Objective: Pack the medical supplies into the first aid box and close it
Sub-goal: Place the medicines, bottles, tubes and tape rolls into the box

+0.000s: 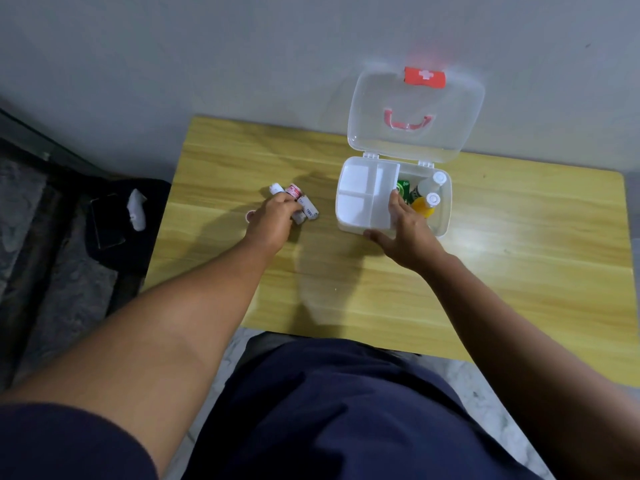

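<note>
Off the worktop's left edge, on a dark surface: a phone [105, 221] and a small white object [136, 210], not part of the job as far as can be judged.

Left half of the worktop [519, 271], toward the back edge: a cluster of small bottles and tubes [300, 204], lying on their sides. Long axes run roughly from back-left to front-right; the rightmost white one points its cap end to the right. The left hand [273, 220] lies over the cluster, fingers [289, 207] curled down onto it. Whether they have closed on any one piece, cannot tell; the hand hides the contact.

Handling, as a judgement: light, rigid plastic, smooth and round, so they roll and slip. Best pinched across the barrel at mid-length, or scooped several at once.

Right of centre, near the back edge: the first aid box [445, 209], lid [415, 109] standing open against the wall, red latch [424, 77] at the top. A white divided tray [363, 195] sits in the box's left part, its compartments bare. To its right, a green pack [403, 188] and two white-capped bottles [429, 194], one orange, leaning.

The right hand [405, 230] rests spread on the tray's right edge and the box's front rim, thumb along the front, gripping nothing.
</note>
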